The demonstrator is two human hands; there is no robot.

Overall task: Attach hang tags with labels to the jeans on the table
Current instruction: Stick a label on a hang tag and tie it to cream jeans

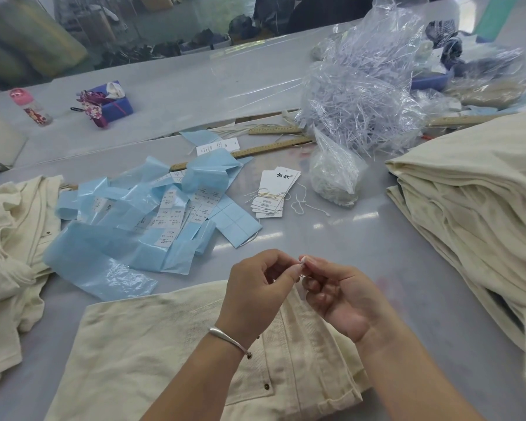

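Note:
A pair of cream jeans [152, 354] lies flat on the table right below me. Above its waistband my left hand [255, 287] and my right hand [337, 296] meet fingertip to fingertip. Both pinch a small white fastener string end [302, 261]. Further back lies a stack of white hang tags [275, 189] tied with string. To its left, white size labels [170, 214] lie scattered among blue backing sheets [110, 238].
A tall pile of folded cream jeans [474, 214] fills the right side. More cream jeans [9, 238] lie crumpled at the left. Clear bags of plastic fasteners [362, 95] and wooden rulers [255, 150] lie behind. A pink bottle [28, 106] stands far left.

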